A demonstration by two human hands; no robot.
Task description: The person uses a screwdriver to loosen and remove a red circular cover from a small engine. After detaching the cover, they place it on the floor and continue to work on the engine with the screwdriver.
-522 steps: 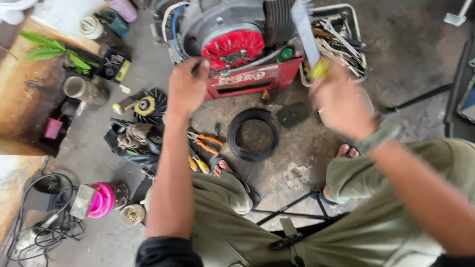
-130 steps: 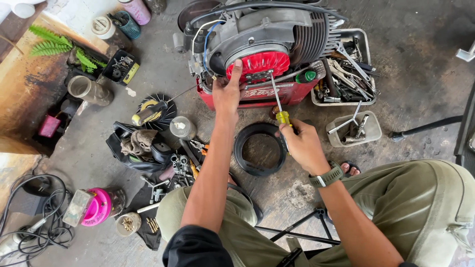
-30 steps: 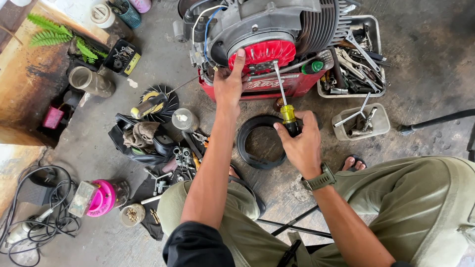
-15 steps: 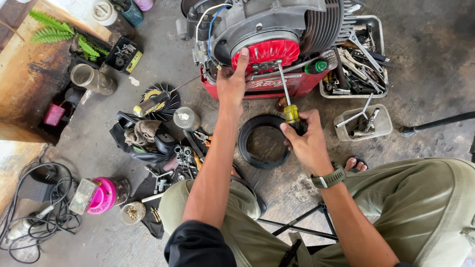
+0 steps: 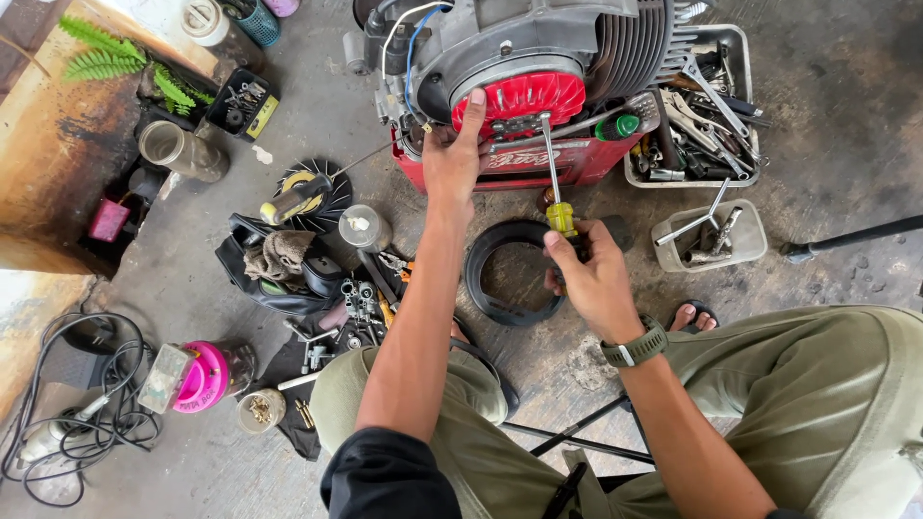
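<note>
Left hand (image 5: 454,159) spread flat on red engine flywheel (image 5: 519,98), right hand (image 5: 591,279) fisted round yellow-handled screwdriver (image 5: 552,173), tip at flywheel's lower edge; risk: shaft angled, tip may slip out toward the bracing fingers.

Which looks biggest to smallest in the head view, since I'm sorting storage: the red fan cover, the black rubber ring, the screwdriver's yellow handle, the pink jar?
1. Red fan cover and black rubber ring: look about alike, so no ranking between them.
2. Pink jar.
3. Screwdriver's yellow handle, partly hidden by the right hand.
</note>
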